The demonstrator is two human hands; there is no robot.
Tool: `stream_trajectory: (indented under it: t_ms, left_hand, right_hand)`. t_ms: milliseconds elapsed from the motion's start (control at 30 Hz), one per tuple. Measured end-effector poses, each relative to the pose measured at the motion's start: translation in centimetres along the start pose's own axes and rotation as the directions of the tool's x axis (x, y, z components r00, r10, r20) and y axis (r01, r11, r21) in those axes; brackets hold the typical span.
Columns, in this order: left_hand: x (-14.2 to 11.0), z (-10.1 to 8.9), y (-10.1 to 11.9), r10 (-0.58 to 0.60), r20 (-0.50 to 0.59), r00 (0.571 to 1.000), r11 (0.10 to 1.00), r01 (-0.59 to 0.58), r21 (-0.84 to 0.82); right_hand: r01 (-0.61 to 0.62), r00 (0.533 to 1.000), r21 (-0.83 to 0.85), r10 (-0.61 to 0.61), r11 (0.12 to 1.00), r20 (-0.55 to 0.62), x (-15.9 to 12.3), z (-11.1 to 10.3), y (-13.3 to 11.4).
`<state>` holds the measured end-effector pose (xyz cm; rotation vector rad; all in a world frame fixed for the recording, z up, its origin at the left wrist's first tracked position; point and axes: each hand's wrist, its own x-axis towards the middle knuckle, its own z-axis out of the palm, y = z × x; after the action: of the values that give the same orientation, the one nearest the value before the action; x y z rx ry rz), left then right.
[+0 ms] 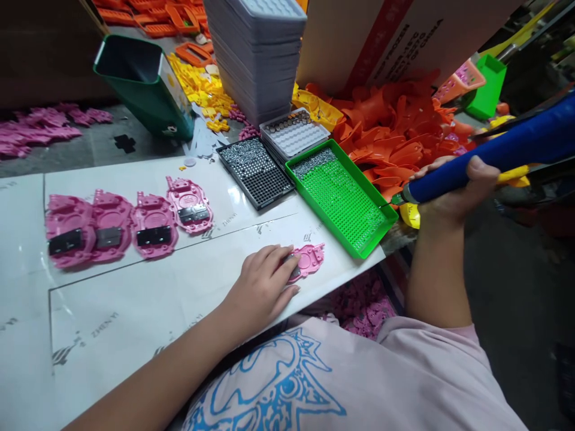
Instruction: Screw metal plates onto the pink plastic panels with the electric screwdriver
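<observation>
Nearest is a pale shirt (278, 383) with a blue drawing, and just past it is the near edge of the white desk (135, 323). The left hand (265, 278) lies loosely open on a pink part (311, 258) near that edge, with its fingers over the dark plate and its thumb off to the near side. I cannot tell how hard it presses. To the right, the right hand (462, 185) has its grip closed around a blue driver (494, 149). The thin tip points into the right side of a green tray (380, 233) of tiny shiny bits, maybe screws. It looks like the step is picking up a screw, but I cannot tell if one is on the tip. The next move seems to call for bringing the tip left to the pink part and keeping that part still. Farther left, four pink parts (153, 209) with dark plates sit in a row. Farther back are a black tray (263, 182), a green bin (144, 96) and a tall stack of pale trays (256, 72).
</observation>
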<state>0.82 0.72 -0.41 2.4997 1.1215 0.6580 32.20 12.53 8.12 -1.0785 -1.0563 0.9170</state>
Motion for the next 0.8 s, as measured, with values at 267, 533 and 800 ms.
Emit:
stream_trajectory:
  t_ms: [267, 533, 800]
  left_hand:
    - [0.3, 0.1, 0.1, -0.041, -0.020, 0.999, 0.999, 0.040, -0.012]
    - [0.3, 0.2, 0.0, -0.043, -0.021, 0.999, 0.999, 0.043, -0.022]
    - [0.3, 0.1, 0.2, -0.053, -0.021, 0.998, 0.998, 0.052, -0.032]
  right_hand:
    - [-0.004, 0.988, 0.247, -0.035, 0.969, 0.151, -7.2, 6.5, -2.7]
    - [-0.102, 0.955, 0.327, 0.001, 0.939, 0.296, -9.1, 8.9, -0.1]
    - [-0.078, 0.947, 0.323, -0.030, 0.943, 0.319, -9.2, 8.7, 0.4]
